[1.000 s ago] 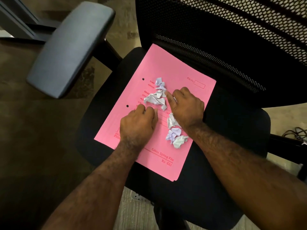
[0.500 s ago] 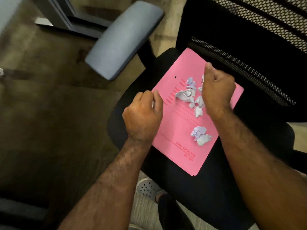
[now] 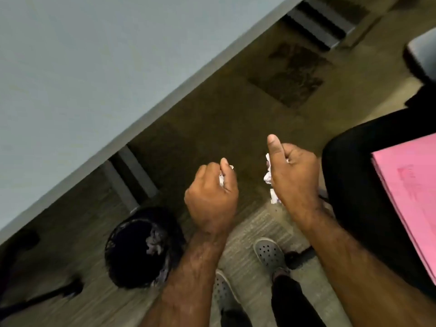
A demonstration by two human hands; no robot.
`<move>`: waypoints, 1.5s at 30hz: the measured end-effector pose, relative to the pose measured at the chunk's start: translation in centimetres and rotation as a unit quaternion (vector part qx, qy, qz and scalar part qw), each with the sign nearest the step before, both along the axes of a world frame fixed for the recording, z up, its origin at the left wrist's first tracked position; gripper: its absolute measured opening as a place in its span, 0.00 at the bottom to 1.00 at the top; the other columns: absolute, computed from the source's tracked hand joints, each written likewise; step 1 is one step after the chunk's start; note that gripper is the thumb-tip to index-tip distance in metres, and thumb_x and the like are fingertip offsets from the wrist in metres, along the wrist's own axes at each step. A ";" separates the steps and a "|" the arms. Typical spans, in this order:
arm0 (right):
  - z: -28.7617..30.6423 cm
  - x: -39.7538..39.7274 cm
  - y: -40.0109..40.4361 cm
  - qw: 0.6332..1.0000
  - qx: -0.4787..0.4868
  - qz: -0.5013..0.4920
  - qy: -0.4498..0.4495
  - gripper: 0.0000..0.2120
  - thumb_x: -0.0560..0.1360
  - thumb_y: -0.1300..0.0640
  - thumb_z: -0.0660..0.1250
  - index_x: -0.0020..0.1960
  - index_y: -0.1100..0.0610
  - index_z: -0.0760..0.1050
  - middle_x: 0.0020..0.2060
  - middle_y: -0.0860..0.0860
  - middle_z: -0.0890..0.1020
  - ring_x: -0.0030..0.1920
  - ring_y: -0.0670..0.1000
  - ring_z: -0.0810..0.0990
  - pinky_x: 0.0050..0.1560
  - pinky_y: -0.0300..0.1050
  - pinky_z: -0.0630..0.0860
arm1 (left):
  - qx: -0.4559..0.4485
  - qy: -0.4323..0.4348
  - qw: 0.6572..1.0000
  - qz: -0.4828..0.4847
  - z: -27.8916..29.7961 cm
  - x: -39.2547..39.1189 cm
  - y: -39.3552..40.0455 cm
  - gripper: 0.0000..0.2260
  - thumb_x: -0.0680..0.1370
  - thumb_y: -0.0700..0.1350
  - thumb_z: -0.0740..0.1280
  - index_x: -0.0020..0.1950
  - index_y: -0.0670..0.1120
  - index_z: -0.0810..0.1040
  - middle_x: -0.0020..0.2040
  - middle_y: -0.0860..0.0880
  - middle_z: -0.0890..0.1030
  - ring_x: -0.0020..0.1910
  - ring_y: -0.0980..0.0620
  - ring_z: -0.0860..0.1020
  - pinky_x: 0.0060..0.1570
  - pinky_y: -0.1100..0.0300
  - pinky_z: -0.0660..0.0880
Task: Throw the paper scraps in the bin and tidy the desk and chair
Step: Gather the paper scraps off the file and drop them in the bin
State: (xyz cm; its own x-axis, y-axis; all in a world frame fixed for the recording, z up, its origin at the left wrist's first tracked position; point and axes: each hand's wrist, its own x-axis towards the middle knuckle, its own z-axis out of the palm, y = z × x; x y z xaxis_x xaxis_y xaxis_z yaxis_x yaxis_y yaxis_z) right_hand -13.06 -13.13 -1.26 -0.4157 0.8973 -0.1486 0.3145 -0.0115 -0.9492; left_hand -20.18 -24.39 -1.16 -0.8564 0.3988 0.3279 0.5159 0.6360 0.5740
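Head view has swung from chair seat [image 3: 349, 185] to bin [image 3: 132, 251]; left hand [image 3: 212, 197] and right hand [image 3: 295, 178] now clench paper scraps [image 3: 267, 177]; pink folder [image 3: 405, 197] print unreadable.

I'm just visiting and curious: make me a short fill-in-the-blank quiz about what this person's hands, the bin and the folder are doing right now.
1. Both the left hand and the right hand are closed around crumpled ____ scraps.
2. The black bin stands on the floor under the edge of the grey ____.
3. The folder lying on the black chair seat is ____ in colour.
4. Inside the bin, some scraps ____ lie.

Missing words: paper; desk; pink; already
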 end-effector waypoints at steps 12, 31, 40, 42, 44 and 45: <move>-9.2 -10.1 -28.3 0.964 -0.004 0.261 -0.052 0.27 0.78 0.49 0.65 0.23 0.52 0.61 0.17 0.47 0.68 0.20 0.44 0.66 0.22 0.36 0.58 | -0.104 -0.087 0.940 0.313 -8.2 -3.6 -29.8 0.15 0.78 0.43 0.66 0.33 0.38 0.75 0.31 0.38 0.78 0.30 0.37 0.76 0.31 0.56 0.63; -21.6 -13.3 -39.7 0.680 0.265 0.639 -0.243 0.27 0.81 0.43 0.46 0.76 0.52 0.59 0.76 0.57 0.60 0.76 0.58 0.55 0.74 0.57 0.52 | -0.281 -0.274 0.896 0.207 -20.8 -4.3 -41.1 0.26 0.80 0.54 0.45 0.78 0.49 0.53 0.80 0.43 0.50 0.77 0.39 0.50 0.73 0.39 0.54; -17.6 -12.9 -37.2 0.694 0.237 0.633 -0.250 0.28 0.81 0.40 0.46 0.76 0.52 0.59 0.77 0.55 0.58 0.77 0.55 0.52 0.76 0.55 0.50 | -0.287 -0.267 0.900 0.188 -17.4 -4.4 -39.8 0.26 0.81 0.55 0.43 0.78 0.50 0.52 0.80 0.46 0.50 0.78 0.41 0.50 0.74 0.41 0.51; -16.3 -12.5 -35.6 0.713 0.244 0.612 -0.238 0.28 0.80 0.40 0.47 0.74 0.54 0.63 0.75 0.56 0.63 0.75 0.56 0.58 0.74 0.55 0.56 | -0.277 -0.250 0.908 0.189 -15.8 -4.6 -38.3 0.25 0.82 0.54 0.45 0.76 0.47 0.61 0.78 0.43 0.59 0.75 0.40 0.59 0.71 0.43 0.58; -14.9 -12.0 -33.9 0.728 0.249 0.595 -0.232 0.29 0.80 0.39 0.46 0.71 0.55 0.67 0.71 0.57 0.69 0.72 0.58 0.65 0.70 0.55 0.63 | -0.247 -0.240 0.921 0.182 -13.8 -4.7 -36.3 0.26 0.81 0.55 0.45 0.65 0.44 0.73 0.65 0.39 0.75 0.63 0.37 0.73 0.61 0.45 0.69; -14.1 -11.7 -33.0 0.740 0.242 0.583 -0.232 0.29 0.79 0.38 0.46 0.70 0.55 0.68 0.69 0.58 0.71 0.69 0.59 0.68 0.67 0.55 0.67 | -0.227 -0.238 0.929 0.172 -12.8 -4.6 -35.2 0.27 0.80 0.56 0.44 0.58 0.42 0.77 0.57 0.38 0.80 0.56 0.37 0.77 0.54 0.46 0.73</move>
State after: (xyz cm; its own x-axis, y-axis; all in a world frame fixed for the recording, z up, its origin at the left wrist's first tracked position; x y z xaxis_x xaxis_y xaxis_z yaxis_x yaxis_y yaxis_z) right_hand -24.74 -46.08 -15.36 -0.9544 -0.0373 -0.2963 0.1351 0.8310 -0.5396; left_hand -24.74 -59.62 -14.01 -0.9636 0.0788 -0.2556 -0.0068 0.9481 0.3179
